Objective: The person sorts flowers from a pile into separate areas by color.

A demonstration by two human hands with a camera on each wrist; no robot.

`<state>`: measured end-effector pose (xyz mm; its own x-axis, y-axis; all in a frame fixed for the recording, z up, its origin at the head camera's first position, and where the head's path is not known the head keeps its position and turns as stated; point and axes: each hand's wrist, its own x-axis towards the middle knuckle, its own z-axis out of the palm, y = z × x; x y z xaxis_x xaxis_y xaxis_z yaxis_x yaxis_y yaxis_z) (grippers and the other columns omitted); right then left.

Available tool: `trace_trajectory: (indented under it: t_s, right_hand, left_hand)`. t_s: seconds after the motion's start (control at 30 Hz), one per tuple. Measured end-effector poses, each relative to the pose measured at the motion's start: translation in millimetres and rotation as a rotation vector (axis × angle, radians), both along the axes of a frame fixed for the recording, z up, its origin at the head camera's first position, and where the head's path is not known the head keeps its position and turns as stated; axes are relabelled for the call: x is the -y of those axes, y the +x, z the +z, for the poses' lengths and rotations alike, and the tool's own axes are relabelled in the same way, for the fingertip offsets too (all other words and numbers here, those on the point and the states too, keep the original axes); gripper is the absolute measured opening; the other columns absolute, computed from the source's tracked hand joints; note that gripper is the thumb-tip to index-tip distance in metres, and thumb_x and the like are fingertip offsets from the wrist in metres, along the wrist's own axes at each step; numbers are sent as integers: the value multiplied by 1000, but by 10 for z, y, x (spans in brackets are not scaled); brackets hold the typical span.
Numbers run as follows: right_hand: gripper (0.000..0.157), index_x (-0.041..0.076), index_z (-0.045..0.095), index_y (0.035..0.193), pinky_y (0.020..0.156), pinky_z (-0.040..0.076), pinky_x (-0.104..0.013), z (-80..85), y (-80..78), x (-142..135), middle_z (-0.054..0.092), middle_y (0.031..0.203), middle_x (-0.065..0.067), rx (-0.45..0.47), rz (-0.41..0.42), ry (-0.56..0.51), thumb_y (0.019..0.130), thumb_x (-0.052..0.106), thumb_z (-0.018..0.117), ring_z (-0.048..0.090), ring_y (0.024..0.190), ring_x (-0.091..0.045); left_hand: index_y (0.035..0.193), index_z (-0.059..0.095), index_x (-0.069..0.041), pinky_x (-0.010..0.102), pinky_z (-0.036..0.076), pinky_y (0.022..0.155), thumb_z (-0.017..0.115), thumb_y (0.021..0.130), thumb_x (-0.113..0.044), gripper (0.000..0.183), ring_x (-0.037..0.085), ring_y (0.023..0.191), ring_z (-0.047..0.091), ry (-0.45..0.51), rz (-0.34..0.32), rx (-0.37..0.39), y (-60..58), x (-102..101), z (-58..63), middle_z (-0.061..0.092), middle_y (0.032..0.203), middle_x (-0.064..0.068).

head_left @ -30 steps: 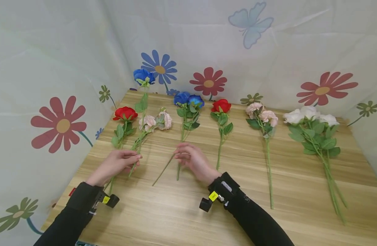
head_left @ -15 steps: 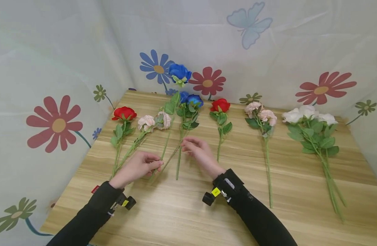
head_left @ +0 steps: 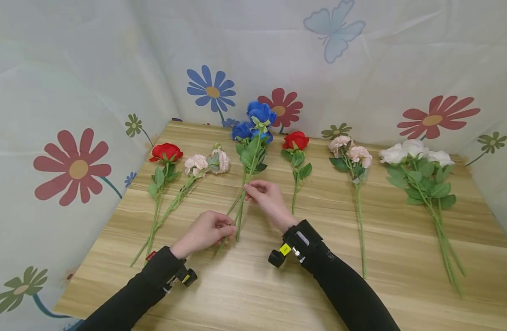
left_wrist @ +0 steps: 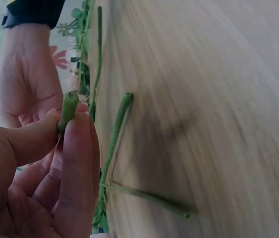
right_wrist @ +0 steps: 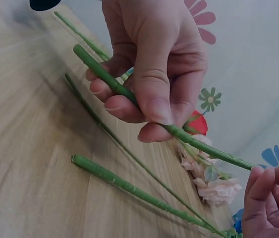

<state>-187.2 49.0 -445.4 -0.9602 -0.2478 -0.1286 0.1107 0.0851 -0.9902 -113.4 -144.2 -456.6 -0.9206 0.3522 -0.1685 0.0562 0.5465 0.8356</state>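
A long-stemmed blue rose [head_left: 260,112] slants over the table, held by both hands. My left hand [head_left: 207,232] pinches its green stem near the cut end; in the left wrist view that stem end [left_wrist: 69,106] pokes out between thumb and forefinger. Further up, my right hand [head_left: 270,202] pinches the same stem between thumb and fingertips, as the right wrist view also shows, where the stem [right_wrist: 213,152] runs from one hand to the other. Behind and below its bloom lie other blue roses [head_left: 241,132] on the table, partly hidden, their stems crossing under my hands.
To the left lie a red rose [head_left: 167,151] and pink flowers [head_left: 196,164] with crossing stems. On the right are another red rose [head_left: 296,140], more pink flowers [head_left: 360,156] and a bunch of white roses [head_left: 414,149]. A flower-printed curtain [head_left: 253,41] closes off the back.
My left hand has carried the blue rose rightward from above the pink flowers to over the other blue roses. The right hand now pinches its stem too.
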Motion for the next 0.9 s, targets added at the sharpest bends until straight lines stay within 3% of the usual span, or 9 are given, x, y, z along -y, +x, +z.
trace_trajectory:
  t_s: [0.13,0.4,0.7,0.9]
  right_hand:
    - [26,-7,67,117,76,56,-16,-38,-67,27,73,99,-14,28,-3,14,99,12,63,65,74,-3]
    - [26,-7,68,117,73,55,-17,-80,-153,73,74,100,-18,81,14,83,98,11,64,64,70,-3]
    - [23,-10,69,112,71,53,-15,-167,-222,116,66,86,-3,112,38,107,98,8,64,63,68,-3]
    - [22,-10,68,110,69,54,-15,-211,-243,127,65,89,-4,132,34,124,97,6,63,64,66,-3]
  left_hand:
    - [100,74,-4,24,50,55,65,98,-17,16,10,56,61,-78,18,-89,-7,-4,-21,74,79,5]
    - [108,73,-6,25,48,58,62,101,-21,21,11,66,65,-194,154,-203,-25,108,40,73,84,5]
    - [109,73,-6,26,49,60,61,101,-23,22,8,69,62,-240,179,-210,-31,242,47,73,88,4]
    - [107,73,-8,27,47,59,61,101,-24,21,9,68,60,-242,172,-218,-27,291,38,72,86,3]
